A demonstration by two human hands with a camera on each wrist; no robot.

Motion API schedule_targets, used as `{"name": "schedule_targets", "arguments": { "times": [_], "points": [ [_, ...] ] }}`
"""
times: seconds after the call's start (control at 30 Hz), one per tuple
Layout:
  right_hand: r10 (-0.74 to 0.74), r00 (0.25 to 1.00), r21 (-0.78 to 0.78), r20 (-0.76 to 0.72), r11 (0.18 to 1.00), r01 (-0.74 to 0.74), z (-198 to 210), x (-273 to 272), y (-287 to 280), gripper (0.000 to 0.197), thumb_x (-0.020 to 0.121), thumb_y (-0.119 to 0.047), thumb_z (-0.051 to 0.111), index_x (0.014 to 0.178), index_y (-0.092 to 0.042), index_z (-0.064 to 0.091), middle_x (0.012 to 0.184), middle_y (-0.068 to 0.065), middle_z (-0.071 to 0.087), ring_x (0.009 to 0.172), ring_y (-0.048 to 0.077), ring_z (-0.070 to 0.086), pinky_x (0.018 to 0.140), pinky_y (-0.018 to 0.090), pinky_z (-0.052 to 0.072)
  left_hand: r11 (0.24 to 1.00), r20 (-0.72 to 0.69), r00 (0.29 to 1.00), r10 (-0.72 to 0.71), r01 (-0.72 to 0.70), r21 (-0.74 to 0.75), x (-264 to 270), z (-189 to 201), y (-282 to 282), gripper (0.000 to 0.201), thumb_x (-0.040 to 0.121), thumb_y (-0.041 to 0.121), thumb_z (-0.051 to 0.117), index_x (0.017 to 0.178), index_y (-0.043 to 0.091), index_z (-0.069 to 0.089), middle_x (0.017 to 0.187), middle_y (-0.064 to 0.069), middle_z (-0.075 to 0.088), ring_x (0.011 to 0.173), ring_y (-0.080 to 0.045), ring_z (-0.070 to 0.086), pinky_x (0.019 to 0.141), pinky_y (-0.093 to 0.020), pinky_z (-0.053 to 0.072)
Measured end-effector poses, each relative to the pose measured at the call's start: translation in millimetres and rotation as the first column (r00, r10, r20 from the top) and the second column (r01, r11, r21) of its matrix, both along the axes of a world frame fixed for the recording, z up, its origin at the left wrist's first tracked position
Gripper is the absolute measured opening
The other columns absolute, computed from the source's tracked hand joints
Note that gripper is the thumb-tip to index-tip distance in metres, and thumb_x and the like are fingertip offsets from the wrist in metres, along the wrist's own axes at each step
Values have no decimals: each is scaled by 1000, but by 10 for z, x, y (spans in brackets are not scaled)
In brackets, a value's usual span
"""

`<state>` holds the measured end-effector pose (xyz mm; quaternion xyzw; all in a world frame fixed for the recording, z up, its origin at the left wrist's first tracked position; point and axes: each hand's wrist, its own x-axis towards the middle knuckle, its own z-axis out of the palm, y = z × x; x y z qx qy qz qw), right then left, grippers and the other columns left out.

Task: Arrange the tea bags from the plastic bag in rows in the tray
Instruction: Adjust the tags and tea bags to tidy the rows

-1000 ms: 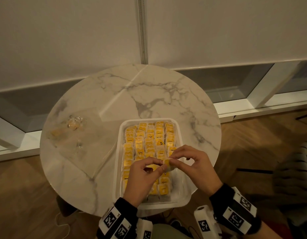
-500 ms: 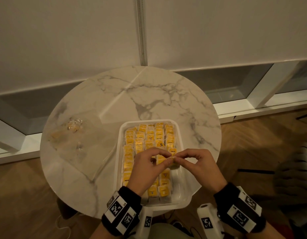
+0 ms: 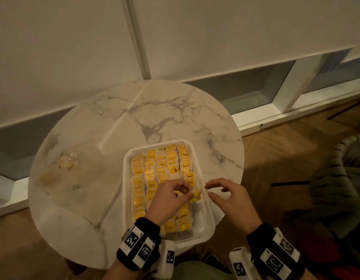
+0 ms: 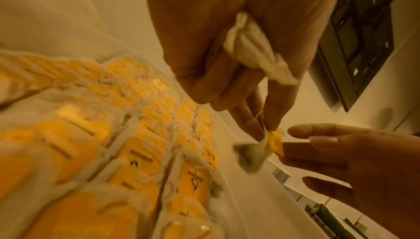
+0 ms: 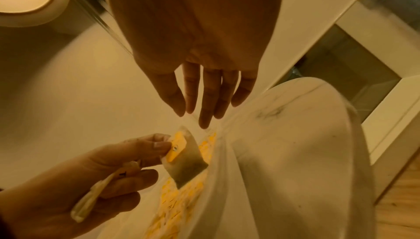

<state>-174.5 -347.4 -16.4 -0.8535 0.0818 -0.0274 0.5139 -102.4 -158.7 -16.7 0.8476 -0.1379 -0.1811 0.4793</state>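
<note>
A white plastic tray [image 3: 204, 211] sits at the near edge of the round marble table, filled with rows of yellow-tagged tea bags [image 3: 161, 168]. Over the tray's right side my left hand [image 3: 190, 194] pinches one tea bag [image 3: 196, 195] by its yellow tag [image 5: 177, 145]. Its pouch [image 5: 188, 165] hangs below. A second tea bag [image 4: 250, 52] is tucked in that same palm. My right hand [image 3: 210, 190] hovers just right of the pinched bag, fingers [image 5: 204, 102] straight and loose, holding nothing. The clear plastic bag [image 3: 78, 184] lies flat left of the tray.
A few tea bags [image 3: 68, 161] stay inside the plastic bag near its far left corner. The marble table [image 3: 154, 114] is bare behind the tray. A window sill runs behind it. Wooden floor and a dark knitted object [image 3: 340, 178] lie to the right.
Both hands were pinching the tea bag together over the tray. My right hand has let go and drawn away to the right, while the left hand keeps the bag.
</note>
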Motion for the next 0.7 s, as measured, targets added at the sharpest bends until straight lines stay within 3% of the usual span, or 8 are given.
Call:
{"name": "schedule_targets", "arguments": {
  "times": [0.1, 0.2, 0.3, 0.4, 0.47, 0.6, 0.7],
  "points": [
    [-54, 999, -4, 3, 999, 54, -55, -113, -33, 17, 86, -21, 71, 97, -35, 70, 99, -29, 64, 104, -8, 53, 83, 7, 36, 989, 3, 996, -86, 85, 125, 56, -24, -61, 16, 81, 17, 77, 74, 29, 67, 74, 6, 70, 74, -2, 65, 62, -13, 42],
    [-25, 999, -52, 34, 998, 26, -119, -206, -55, 16, 85, -20, 72, 96, -32, 70, 100, -22, 64, 102, -2, 53, 85, 11, 37, 953, -51, 984, -172, 179, 245, 137, -25, -132, 19, 80, 19, 76, 72, 31, 65, 74, 5, 71, 75, -7, 66, 69, -23, 49],
    [83, 996, -116, -27, 990, -85, -203, -263, -74, 13, 85, -35, 71, 98, -34, 68, 102, -17, 58, 101, 1, 50, 88, 19, 39, 914, -95, 973, -209, 229, 335, 215, -21, -196, 17, 82, 20, 75, 73, 29, 65, 75, 4, 70, 75, -10, 67, 71, -26, 51],
    [149, 985, -149, -90, 975, -162, -285, -298, -80, 21, 82, -47, 68, 101, -39, 64, 103, -17, 51, 100, 4, 48, 90, 29, 44, 891, -72, 978, -194, 207, 404, 295, -53, -254, 16, 82, 22, 76, 72, 28, 66, 76, 8, 69, 76, -7, 65, 71, -26, 51],
    [156, 984, -154, -84, 974, -167, -307, -295, -79, 24, 81, -45, 70, 102, -36, 63, 103, -15, 51, 99, 7, 49, 90, 33, 45, 878, -40, 985, -171, 171, 446, 349, -82, -294, 14, 81, 24, 77, 71, 26, 67, 76, 11, 68, 76, -5, 63, 71, -26, 50],
    [159, 986, -154, -58, 974, -166, -354, -289, -86, 23, 81, -39, 72, 99, -31, 61, 102, -10, 55, 96, 9, 50, 87, 33, 45, 876, 1, 996, -94, 82, 476, 452, -118, -354, 17, 79, 22, 79, 68, 28, 67, 78, 9, 69, 78, -9, 64, 69, -23, 48],
    [158, 986, -135, -55, 977, -165, -389, -301, -68, 21, 83, -38, 72, 100, -30, 60, 101, -12, 56, 95, 6, 50, 86, 29, 45, 859, 11, 998, -62, 48, 509, 490, -144, -365, 17, 78, 22, 79, 69, 29, 67, 80, 8, 69, 79, -10, 65, 74, -28, 53]
  ]
}}
